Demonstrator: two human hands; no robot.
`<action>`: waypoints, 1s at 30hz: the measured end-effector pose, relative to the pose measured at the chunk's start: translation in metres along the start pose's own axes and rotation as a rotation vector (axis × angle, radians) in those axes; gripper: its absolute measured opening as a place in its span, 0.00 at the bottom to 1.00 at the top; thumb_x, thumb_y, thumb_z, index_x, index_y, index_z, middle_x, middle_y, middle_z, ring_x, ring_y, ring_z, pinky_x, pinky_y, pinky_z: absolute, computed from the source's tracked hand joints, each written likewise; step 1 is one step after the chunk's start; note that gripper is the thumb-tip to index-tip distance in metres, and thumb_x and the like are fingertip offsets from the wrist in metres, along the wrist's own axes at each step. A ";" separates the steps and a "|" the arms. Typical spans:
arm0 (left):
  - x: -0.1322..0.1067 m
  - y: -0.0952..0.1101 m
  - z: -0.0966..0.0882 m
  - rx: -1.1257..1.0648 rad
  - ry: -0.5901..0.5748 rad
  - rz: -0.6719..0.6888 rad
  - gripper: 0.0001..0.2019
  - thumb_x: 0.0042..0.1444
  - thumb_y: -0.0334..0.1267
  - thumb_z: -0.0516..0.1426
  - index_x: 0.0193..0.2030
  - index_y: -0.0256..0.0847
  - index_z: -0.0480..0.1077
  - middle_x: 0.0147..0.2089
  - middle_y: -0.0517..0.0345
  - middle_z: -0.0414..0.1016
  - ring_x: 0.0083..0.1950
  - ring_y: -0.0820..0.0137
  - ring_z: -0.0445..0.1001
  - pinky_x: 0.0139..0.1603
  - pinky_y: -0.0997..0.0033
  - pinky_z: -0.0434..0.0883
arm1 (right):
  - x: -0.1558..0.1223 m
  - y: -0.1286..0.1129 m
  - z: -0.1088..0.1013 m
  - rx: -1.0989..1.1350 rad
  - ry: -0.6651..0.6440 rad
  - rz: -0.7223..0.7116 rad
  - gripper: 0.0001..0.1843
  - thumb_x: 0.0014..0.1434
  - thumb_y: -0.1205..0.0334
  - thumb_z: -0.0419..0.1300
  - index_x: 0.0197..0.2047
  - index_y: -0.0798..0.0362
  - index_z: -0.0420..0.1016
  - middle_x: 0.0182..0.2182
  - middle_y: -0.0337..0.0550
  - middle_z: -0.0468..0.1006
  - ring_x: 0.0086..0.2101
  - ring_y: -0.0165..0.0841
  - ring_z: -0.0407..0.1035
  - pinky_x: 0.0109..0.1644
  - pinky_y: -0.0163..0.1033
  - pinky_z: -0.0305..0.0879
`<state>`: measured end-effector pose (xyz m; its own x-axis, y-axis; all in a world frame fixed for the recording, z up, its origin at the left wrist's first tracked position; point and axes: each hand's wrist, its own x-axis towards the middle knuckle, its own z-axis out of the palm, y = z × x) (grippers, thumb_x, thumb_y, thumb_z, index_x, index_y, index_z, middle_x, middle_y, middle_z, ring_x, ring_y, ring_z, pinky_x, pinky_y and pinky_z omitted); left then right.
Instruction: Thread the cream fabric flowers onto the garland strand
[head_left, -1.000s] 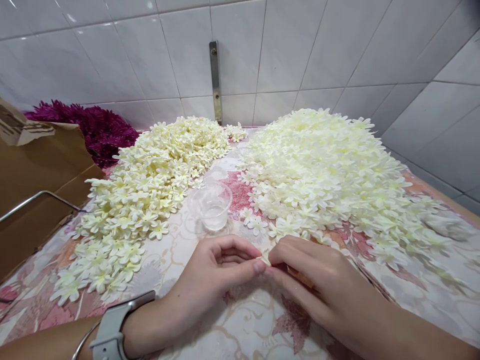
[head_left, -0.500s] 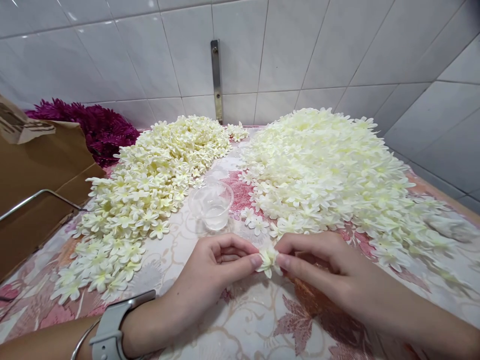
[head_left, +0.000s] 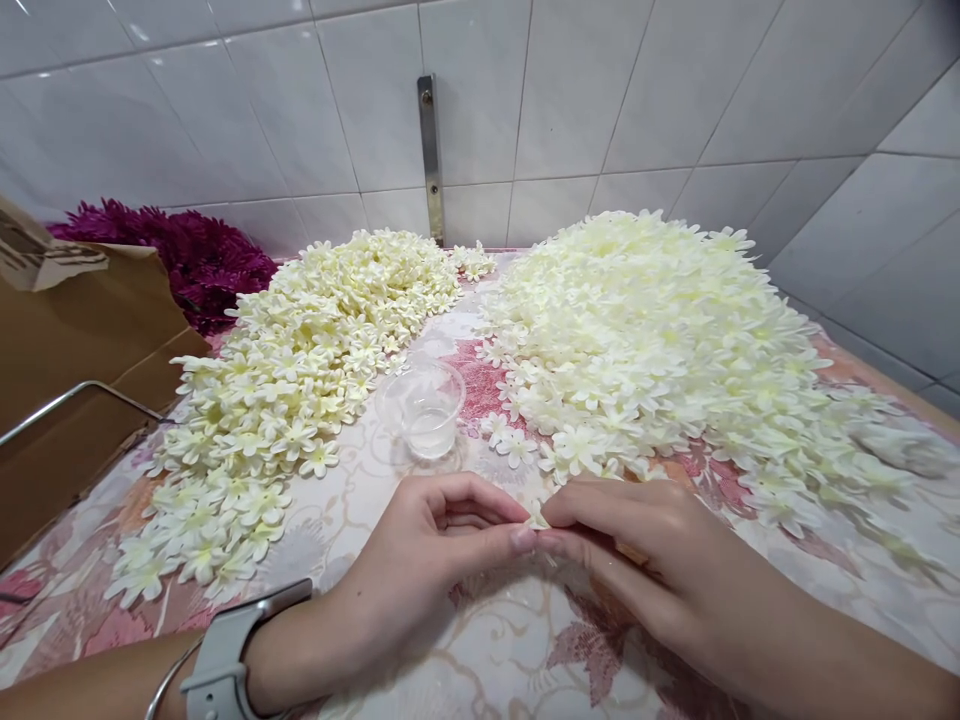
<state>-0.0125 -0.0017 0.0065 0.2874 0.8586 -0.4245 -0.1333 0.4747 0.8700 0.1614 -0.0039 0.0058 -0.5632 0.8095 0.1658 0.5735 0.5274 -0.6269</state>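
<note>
Between both hands is a small white artificial flower [head_left: 537, 517], mostly hidden by the fingers. My left hand [head_left: 431, 560] pinches it from the left with thumb and forefinger; a grey watch strap circles that wrist. From the right, my right hand [head_left: 645, 555] is closed on the same flower, its fingertips meeting those of the left. Just beyond them stands a clear plastic cup [head_left: 429, 415] with clear liquid in it. A wide heap of loose white flowers [head_left: 645, 330] spreads behind my right hand. To the left lies a pile of creamier flowers [head_left: 322, 330].
A cardboard box [head_left: 82, 360] with a bent metal rod [head_left: 97, 383] before it stands at the left. Purple flowers [head_left: 180, 250] are heaped behind it. A floral tablecloth [head_left: 360, 520] covers the table, and a tiled wall [head_left: 585, 90] with a metal bracket [head_left: 431, 160] rises behind.
The fingers of both hands have drawn together over the flower, hiding most of its petals. My right hand has shifted slightly left and its fingers have curled down. The piles and cup look unchanged.
</note>
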 end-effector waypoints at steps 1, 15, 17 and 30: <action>0.000 0.000 0.000 -0.005 -0.001 -0.001 0.04 0.40 0.30 0.67 0.23 0.35 0.76 0.23 0.62 0.73 0.26 0.78 0.67 0.28 0.81 0.64 | 0.000 0.001 -0.001 0.022 -0.020 0.024 0.16 0.63 0.66 0.48 0.25 0.52 0.67 0.19 0.36 0.68 0.21 0.27 0.62 0.25 0.31 0.55; 0.001 0.000 0.003 -0.123 -0.095 -0.005 0.05 0.42 0.25 0.65 0.21 0.34 0.75 0.18 0.65 0.71 0.19 0.83 0.60 0.27 0.82 0.66 | 0.001 0.005 -0.008 0.175 -0.183 0.172 0.16 0.64 0.62 0.47 0.25 0.52 0.65 0.19 0.34 0.65 0.22 0.26 0.60 0.25 0.31 0.53; 0.002 0.000 0.002 -0.113 -0.098 0.005 0.04 0.43 0.27 0.65 0.22 0.34 0.75 0.19 0.64 0.72 0.20 0.82 0.62 0.27 0.82 0.65 | 0.001 0.005 -0.007 0.199 -0.186 0.180 0.16 0.64 0.63 0.48 0.25 0.52 0.66 0.20 0.34 0.66 0.23 0.26 0.60 0.26 0.31 0.54; 0.001 -0.004 -0.003 -0.048 -0.142 0.038 0.09 0.45 0.37 0.66 0.24 0.35 0.72 0.23 0.61 0.71 0.27 0.77 0.67 0.27 0.79 0.61 | 0.004 0.011 -0.004 0.279 -0.178 0.164 0.13 0.62 0.63 0.50 0.27 0.52 0.70 0.22 0.35 0.71 0.25 0.27 0.64 0.29 0.30 0.57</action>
<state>-0.0146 -0.0022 0.0015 0.4116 0.8421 -0.3486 -0.1905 0.4536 0.8706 0.1677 0.0056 0.0027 -0.5861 0.8069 -0.0735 0.4941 0.2840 -0.8217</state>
